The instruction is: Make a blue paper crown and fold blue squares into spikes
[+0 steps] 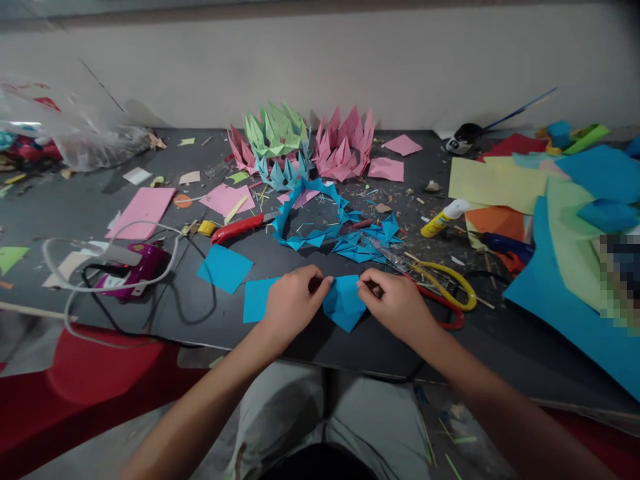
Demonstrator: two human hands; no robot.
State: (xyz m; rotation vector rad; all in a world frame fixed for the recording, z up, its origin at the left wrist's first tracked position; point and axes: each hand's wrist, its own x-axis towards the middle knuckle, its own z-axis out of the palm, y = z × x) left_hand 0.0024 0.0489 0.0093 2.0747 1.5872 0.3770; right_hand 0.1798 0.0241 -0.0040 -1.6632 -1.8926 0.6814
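Note:
A partly folded blue paper (345, 303) with a pointed lower end is between my two hands near the table's front edge. My left hand (299, 297) pinches its upper left corner, and my right hand (393, 300) pinches the upper right one. Partly under my left hand lies a flat blue sheet (255, 300), with another blue square (226, 268) to its upper left. Beyond the hands rests a ring of folded blue paper (313, 239), beside a pile of small folded blue pieces (365, 248).
Pink (345, 160) and green (275, 133) folded crowns stand near the wall. Red-handled cutter (237, 229), purple device with cables (133, 270), glue stick (444, 219) and yellow-handled scissors (467, 287) surround the work area. Large colored sheets (560, 267) lie at right.

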